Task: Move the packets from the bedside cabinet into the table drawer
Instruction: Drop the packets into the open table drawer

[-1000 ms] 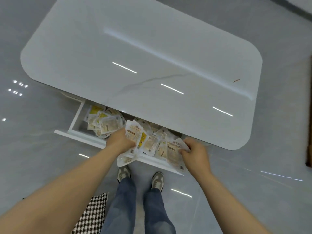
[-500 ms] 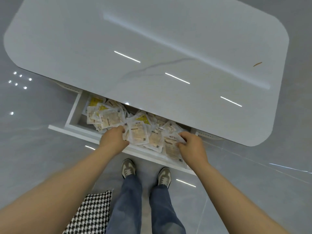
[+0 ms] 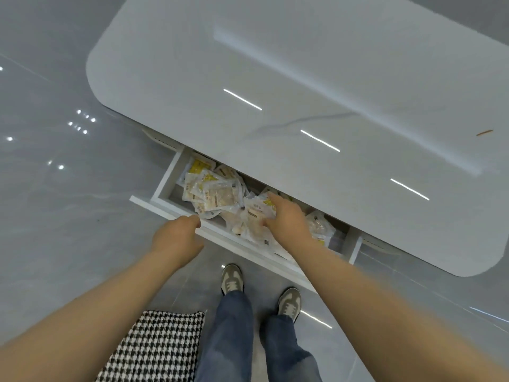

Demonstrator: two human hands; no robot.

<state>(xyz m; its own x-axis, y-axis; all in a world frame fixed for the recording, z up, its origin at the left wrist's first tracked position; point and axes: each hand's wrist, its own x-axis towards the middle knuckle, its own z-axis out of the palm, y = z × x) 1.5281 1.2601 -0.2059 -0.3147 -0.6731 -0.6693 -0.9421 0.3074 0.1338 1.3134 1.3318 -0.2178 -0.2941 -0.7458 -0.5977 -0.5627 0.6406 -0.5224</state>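
The white table [image 3: 303, 64] filled most of the view, and its far edge was cut off at the top. Under its near edge the drawer [image 3: 167, 179] stood pulled out, but the tabletop hid the back part of it. At the bottom a black-and-white checked cloth [image 3: 154, 348] was cut by the frame.

The packets [image 3: 217, 194] lay in the drawer in a loose heap, and their print was too blurred to read. The right hand [image 3: 286, 219] lay palm down on them with the fingers stretched out, covering several. The left hand [image 3: 176, 237] was at the drawer's front panel with curled fingers. I cannot tell if it gripped the panel.

Half a second before, both hands held packets at the front of the drawer. Now the left one had drawn back, and the right one had reached deeper in.
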